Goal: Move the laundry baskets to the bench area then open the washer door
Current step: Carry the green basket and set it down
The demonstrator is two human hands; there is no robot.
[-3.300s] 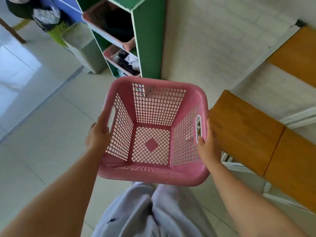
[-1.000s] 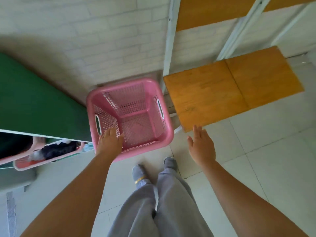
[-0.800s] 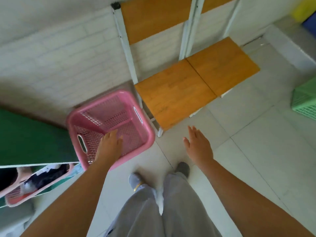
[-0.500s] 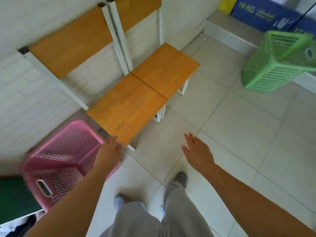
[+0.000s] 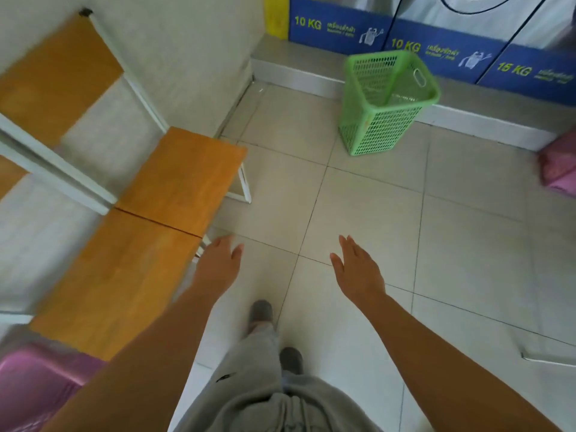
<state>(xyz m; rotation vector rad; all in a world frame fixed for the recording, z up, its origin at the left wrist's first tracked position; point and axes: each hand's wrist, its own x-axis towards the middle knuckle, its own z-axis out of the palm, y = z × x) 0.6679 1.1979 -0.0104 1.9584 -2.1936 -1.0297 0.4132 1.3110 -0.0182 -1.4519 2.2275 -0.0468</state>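
— Baskets first, left to right: how many showed?

— Three, two of them only in part. At the far left bottom corner a pink basket (image 5: 34,381) was blurred and cut by the frame edge, its lower side hidden behind the left forearm; it sat on the floor just beside the near end of the bench (image 5: 146,232).

— And the bench itself?

— Two orange wooden seat panels, flat and rectangular, on a white metal frame, with matching backrest boards running off the left edge (all of it softened by blur).

— Hands?

— Two, both empty, held over the pale square floor tiles (image 5: 374,198). The left hand (image 5: 218,266) hovered near the bench's edge, fingers loosely together and extended, gripping nothing. The right hand (image 5: 358,269) was open, palm down, fingers straight and slightly parted, thumb set apart.

— Further right?

— One green basket (image 5: 383,101), a plastic lattice with an oval handle slot, stood tilted against the grey step below the washers (image 5: 467,14), well apart from the bench. Only the washers' lower fronts and blue panels showed, two marked 10 KG and one 15 KG; their doors were cut off at the top edge.

— And the third basket?

— A pink basket at the right edge (image 5: 558,173), mostly out of frame, shape hard to make out.
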